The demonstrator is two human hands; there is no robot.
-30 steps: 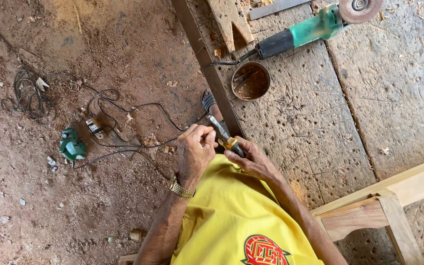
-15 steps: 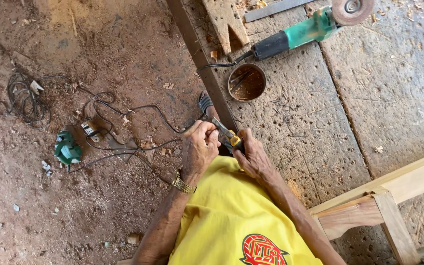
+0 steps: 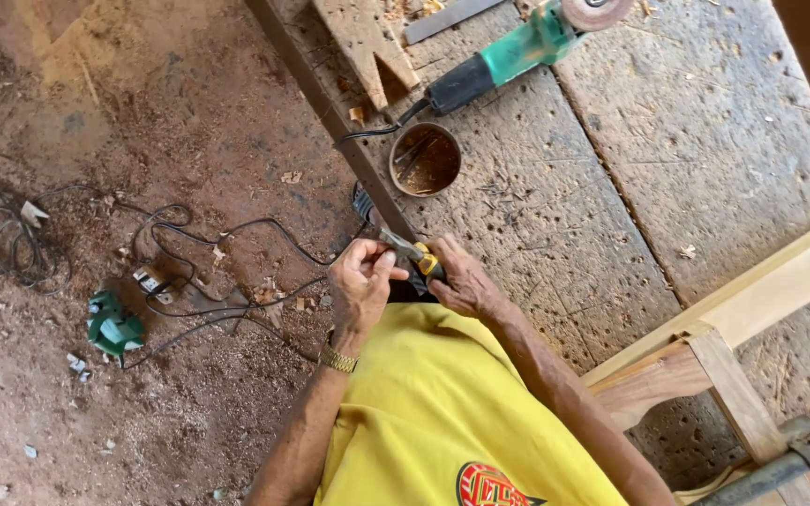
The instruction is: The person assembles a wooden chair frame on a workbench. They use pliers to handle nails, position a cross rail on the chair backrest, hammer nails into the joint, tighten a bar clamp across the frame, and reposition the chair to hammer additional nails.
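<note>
My left hand (image 3: 360, 283) and right hand (image 3: 461, 281) close their fingers on a yellow-handled tool (image 3: 414, 255) at the desk (image 3: 611, 169) edge. Just ahead sits a round tin (image 3: 425, 159); beyond it lies a green grinder (image 3: 517, 52). A wooden frame (image 3: 733, 309) crowds my right. Cables (image 3: 199, 253) litter the dirt floor (image 3: 142, 112) on my left.
</note>
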